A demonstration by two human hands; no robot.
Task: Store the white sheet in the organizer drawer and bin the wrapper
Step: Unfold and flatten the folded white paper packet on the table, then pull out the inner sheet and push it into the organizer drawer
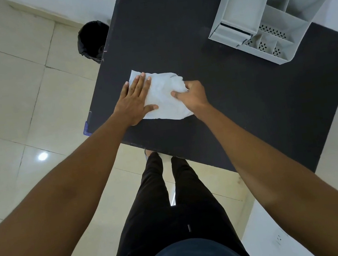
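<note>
On the black counter [215,103] lies the crumpled white paper sheet [165,97], long axis left to right. The left hand [135,97] presses it flat, open; the right hand [194,95] pinches its right edge, nearer the white plastic organizer [302,26].

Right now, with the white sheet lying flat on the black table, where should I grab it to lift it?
Take the white sheet at its far right corner, coming from the right. That edge looks crumpled and raised where the right hand already pinches it, while the left hand presses the rest flat on the table, leaving little to get under.
</note>
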